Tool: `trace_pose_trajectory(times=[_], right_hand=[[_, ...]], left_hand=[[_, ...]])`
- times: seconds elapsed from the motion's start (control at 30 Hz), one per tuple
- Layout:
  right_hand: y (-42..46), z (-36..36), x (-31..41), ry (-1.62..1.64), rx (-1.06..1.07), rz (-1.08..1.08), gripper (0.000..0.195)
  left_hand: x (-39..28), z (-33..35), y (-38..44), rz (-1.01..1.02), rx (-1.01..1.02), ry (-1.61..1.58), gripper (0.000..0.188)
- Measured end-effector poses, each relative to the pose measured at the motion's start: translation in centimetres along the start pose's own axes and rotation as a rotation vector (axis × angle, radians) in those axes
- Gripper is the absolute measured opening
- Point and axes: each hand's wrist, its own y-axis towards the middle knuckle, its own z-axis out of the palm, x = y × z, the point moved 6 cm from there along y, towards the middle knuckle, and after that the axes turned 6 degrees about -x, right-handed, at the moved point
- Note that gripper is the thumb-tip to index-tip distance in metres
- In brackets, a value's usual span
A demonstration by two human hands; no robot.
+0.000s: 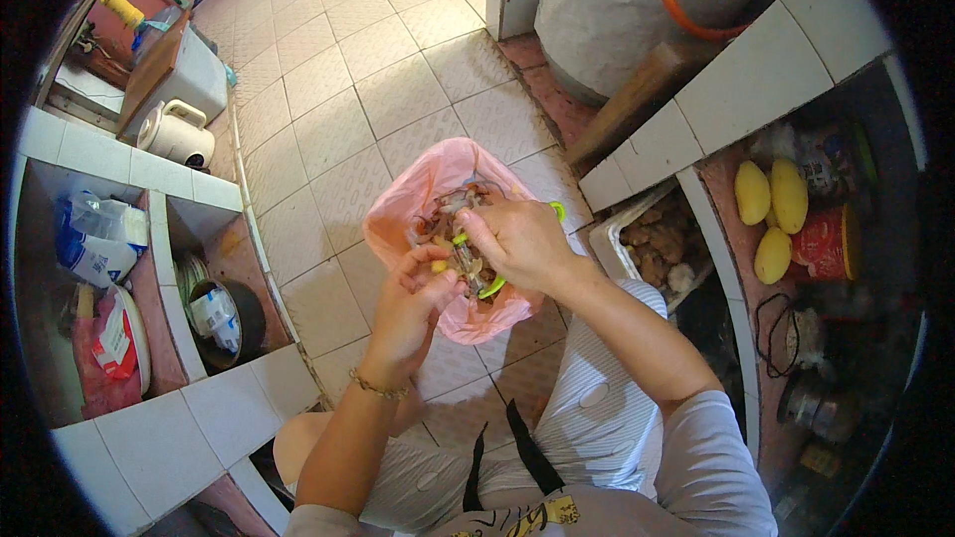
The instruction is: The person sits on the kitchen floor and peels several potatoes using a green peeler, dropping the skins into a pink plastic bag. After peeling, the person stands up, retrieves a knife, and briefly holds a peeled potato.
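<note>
Over a bin lined with a pink plastic bag (406, 179), both my hands work close together. My right hand (522, 242) grips a peeler (491, 288) with bright green trim; its green end shows beyond the knuckles, and most of the handle is hidden in the fist. Between the fingertips of my left hand (418, 291) is a small yellow piece of food (439, 266), probably peeled ginger, mostly covered by the fingers. The peeler's head is just right of these fingertips; whether it touches the piece I cannot tell. Mixed scraps (455, 203) lie inside the bag beneath.
At right, a white box (608, 246) holds knobbly ginger roots (656, 242). Yellow mangoes (788, 194) and a red tin (824, 242) sit on a shelf. Left are tiled cubbies with a dark pot (250, 321) and packages (101, 235); a cream kettle (175, 136) stands above.
</note>
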Motion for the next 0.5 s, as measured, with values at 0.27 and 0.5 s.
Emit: trace_pose_trajectory(times=[0.27, 0.5], right_hand=[[-0.3, -0.1, 0.2, -0.081, -0.026, -0.065, 0.046], [-0.2, 0.2, 1.7, -0.099, -0.068, -0.247, 0.044]], left_hand=[[0.1, -0.3, -0.3, -0.054, 0.009, -0.155, 0.025], [0.0, 0.6, -0.7, -0.093, 0.102, -0.101, 0.035]])
